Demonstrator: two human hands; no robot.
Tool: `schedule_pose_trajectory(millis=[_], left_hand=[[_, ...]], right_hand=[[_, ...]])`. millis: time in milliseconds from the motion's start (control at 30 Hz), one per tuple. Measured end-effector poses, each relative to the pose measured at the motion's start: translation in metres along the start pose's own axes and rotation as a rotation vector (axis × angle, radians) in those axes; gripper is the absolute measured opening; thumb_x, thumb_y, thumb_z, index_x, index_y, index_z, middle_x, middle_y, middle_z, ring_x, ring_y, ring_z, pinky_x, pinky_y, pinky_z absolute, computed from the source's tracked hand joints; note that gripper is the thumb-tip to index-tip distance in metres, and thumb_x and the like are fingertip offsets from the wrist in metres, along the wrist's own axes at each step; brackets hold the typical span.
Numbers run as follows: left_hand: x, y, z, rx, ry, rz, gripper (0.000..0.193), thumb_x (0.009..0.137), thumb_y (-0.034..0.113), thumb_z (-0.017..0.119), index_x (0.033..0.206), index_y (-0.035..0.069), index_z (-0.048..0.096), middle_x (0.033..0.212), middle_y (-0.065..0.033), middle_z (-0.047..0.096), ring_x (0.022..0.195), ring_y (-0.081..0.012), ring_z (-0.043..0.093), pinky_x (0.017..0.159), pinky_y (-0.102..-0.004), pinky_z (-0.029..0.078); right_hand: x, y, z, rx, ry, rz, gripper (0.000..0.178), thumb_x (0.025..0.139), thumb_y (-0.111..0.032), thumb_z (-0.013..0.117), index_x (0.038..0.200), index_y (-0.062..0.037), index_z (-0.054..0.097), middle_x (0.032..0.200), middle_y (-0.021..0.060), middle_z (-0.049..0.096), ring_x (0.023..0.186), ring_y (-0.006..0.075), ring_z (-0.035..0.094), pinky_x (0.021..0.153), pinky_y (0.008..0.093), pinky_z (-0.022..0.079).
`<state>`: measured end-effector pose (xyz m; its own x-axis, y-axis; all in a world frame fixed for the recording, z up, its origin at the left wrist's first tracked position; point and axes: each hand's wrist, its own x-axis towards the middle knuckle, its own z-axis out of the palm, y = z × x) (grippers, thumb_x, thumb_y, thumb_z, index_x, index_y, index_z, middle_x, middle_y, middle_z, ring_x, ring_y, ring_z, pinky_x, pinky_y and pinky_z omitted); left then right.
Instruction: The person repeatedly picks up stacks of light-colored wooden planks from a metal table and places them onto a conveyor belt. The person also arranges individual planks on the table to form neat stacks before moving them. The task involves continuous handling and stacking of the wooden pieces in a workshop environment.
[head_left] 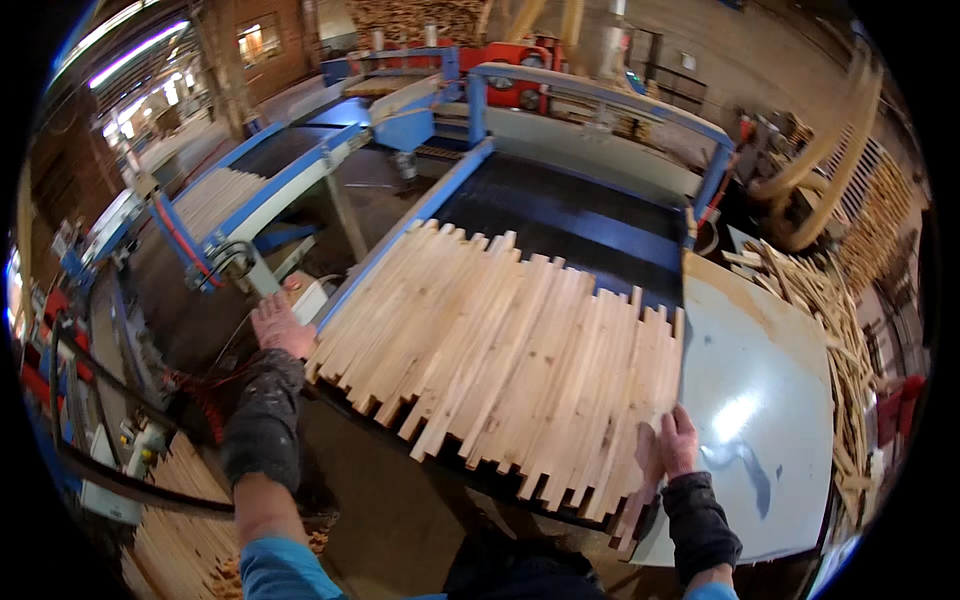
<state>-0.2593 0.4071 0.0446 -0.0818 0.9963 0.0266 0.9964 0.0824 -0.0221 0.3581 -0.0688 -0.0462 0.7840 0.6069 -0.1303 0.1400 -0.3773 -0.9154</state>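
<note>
Side by side on a dark conveyor belt (560, 215) lies a broad layer of pale wooden strips (500, 350), their ends uneven at the near and far sides. My left hand (282, 325) is at the layer's left edge, fingers stretched out beside a small white box (308, 297) on the conveyor's side. At the right edge my right hand (679, 443) has its fingers curled against the outermost strips, next to a reddish wooden strip (632, 515) that juts toward me. Its palm side is hidden.
A smooth grey metal table (765, 400) adjoins the conveyor on the right, with a heap of thin wood offcuts (835, 350) beyond it. A blue frame (600, 80) spans the belt's far end. More strips (215, 205) lie on another conveyor at left; a stack (175, 520) sits lower left.
</note>
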Motion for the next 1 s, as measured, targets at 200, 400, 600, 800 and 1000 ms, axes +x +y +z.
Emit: schedule_pose_trajectory(millis=[200, 400, 600, 800, 1000], left_hand=[[-0.050, -0.031, 0.009, -0.700, 0.254, 0.325, 0.069, 0.082, 0.031, 0.078, 0.141, 0.001, 0.058, 0.144, -0.0186, 0.062, 0.139, -0.0356, 0.054, 0.116, -0.0432, 0.044], [-0.333, -0.091, 0.029, -1.280, -0.609, 0.626, 0.025, 0.101, 0.009, 0.060, 0.117, 0.004, 0.079, 0.119, -0.0082, 0.076, 0.111, -0.0189, 0.072, 0.095, -0.0327, 0.058], [-0.542, -0.077, 0.167, -1.437, -1.690, 0.049, 0.048, 0.106, 0.030, 0.069, 0.135, -0.008, 0.068, 0.129, -0.0185, 0.074, 0.121, -0.0299, 0.071, 0.109, -0.0437, 0.055], [-0.654, -0.059, 0.322, -0.461, -1.268, 0.155, 0.057, 0.101, 0.042, 0.070, 0.134, -0.005, 0.069, 0.125, -0.0180, 0.073, 0.109, -0.0286, 0.068, 0.099, -0.0404, 0.054], [-0.675, -0.071, 0.326, -0.454, -1.328, 0.173, 0.055, 0.109, 0.040, 0.054, 0.144, -0.002, 0.061, 0.134, -0.0180, 0.070, 0.118, -0.0295, 0.066, 0.105, -0.0383, 0.052]], right_hand=[[-0.066, -0.037, 0.000, -0.271, 0.056, -0.108, 0.028, 0.101, -0.035, 0.065, 0.115, -0.0103, 0.066, 0.096, 0.0152, 0.071, 0.089, 0.0285, 0.068, 0.086, 0.0414, 0.055], [-0.186, -0.004, -0.008, 0.130, 0.088, -0.086, 0.036, 0.103, -0.023, 0.073, 0.132, -0.0028, 0.068, 0.112, 0.0101, 0.076, 0.107, 0.0163, 0.067, 0.097, 0.0336, 0.054], [-0.225, 0.018, -0.019, 0.327, 0.050, 0.001, 0.056, 0.101, -0.019, 0.076, 0.150, 0.0024, 0.060, 0.143, 0.0143, 0.069, 0.132, 0.0219, 0.064, 0.115, 0.0346, 0.049], [-0.257, -0.002, -0.046, 0.161, 0.001, 0.015, 0.060, 0.099, -0.027, 0.078, 0.151, -0.0019, 0.060, 0.134, 0.0161, 0.074, 0.122, 0.0228, 0.070, 0.108, 0.0344, 0.053], [-0.331, -0.002, -0.071, 0.108, 0.002, 0.095, 0.055, 0.100, -0.026, 0.077, 0.149, -0.0056, 0.063, 0.135, 0.0135, 0.075, 0.126, 0.0222, 0.069, 0.111, 0.0357, 0.052]])
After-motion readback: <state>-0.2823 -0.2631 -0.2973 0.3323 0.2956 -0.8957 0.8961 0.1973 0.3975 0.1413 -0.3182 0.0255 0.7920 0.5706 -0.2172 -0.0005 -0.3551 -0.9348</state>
